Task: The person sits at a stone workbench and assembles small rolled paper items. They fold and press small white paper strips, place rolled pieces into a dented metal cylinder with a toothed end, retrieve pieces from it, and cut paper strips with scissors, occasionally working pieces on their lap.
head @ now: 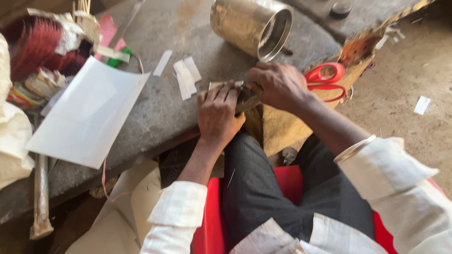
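Observation:
My left hand presses down on a small dark object at the front edge of a grey stone slab. My right hand grips the same object from the right side. A thin white paper strip shows just beyond my left fingers. Red-handled scissors lie right beside my right hand. What the dark object is stays mostly hidden by both hands.
A shiny metal can lies on its side at the back. White paper strips and a large white sheet rest on the slab. A hammer hangs at the left; red bristly bundle far left. I sit on a red seat.

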### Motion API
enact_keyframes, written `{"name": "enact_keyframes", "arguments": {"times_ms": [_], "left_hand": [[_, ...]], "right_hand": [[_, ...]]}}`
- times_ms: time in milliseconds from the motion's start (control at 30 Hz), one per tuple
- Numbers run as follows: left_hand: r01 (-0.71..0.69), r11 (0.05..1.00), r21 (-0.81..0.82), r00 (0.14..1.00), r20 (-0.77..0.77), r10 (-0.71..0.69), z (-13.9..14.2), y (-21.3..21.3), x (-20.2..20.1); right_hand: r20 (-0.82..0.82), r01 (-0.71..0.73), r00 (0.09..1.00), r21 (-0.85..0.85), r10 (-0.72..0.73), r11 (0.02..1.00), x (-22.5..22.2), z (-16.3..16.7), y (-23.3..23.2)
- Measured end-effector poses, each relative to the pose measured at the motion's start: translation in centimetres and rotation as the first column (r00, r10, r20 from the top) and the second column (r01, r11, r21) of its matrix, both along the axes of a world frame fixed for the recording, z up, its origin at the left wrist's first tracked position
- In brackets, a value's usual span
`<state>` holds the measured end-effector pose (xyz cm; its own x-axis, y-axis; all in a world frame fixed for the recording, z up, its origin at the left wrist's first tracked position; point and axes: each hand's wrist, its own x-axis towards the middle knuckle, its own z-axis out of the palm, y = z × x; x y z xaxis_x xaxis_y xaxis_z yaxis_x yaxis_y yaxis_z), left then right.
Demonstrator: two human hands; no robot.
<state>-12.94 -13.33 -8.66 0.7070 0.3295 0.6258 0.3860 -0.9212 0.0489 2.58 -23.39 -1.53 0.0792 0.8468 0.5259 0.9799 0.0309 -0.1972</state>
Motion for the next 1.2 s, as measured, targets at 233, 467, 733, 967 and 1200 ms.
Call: {"name": "enact_keyframes", "arguments": {"times_ms": [233, 467, 733, 967, 1200], "left_hand": [[-0.034, 0.999, 0.014, 0.999, 0.001, 0.034, 0.1, 0.1, -0.1], [-0.042, 0.998, 0.036, 0.999, -0.008, 0.042, -0.2, 0.3, -0.1], [0.032, 0.998, 0.058, 0.998, 0.052, -0.035, 0.4, -0.3, -1.0], [0.305, 0.952, 0.010, 0.864, 0.418, -0.282, -0.9, -5.9, -5.5], [0.343, 0.717, -0.606, 0.922, 0.362, -0.135, -8.0, -11.4, -6.7]], "right_hand": [[-0.006, 0.011, 1.000, -0.062, -0.011, 0.998, -1.3, 1.1, -0.5], [-0.048, 0.049, 0.998, -0.020, -0.050, 0.999, -2.4, 1.8, 0.0], [-0.048, 0.187, 0.981, -0.033, -0.188, 0.982, -3.7, 2.9, 0.2], [-0.047, 0.012, 0.999, -0.037, -0.014, 0.999, -3.5, 2.5, 2.5], [-0.025, -0.413, 0.911, -0.078, 0.413, 0.907, -12.0, -0.4, 12.3]]}}
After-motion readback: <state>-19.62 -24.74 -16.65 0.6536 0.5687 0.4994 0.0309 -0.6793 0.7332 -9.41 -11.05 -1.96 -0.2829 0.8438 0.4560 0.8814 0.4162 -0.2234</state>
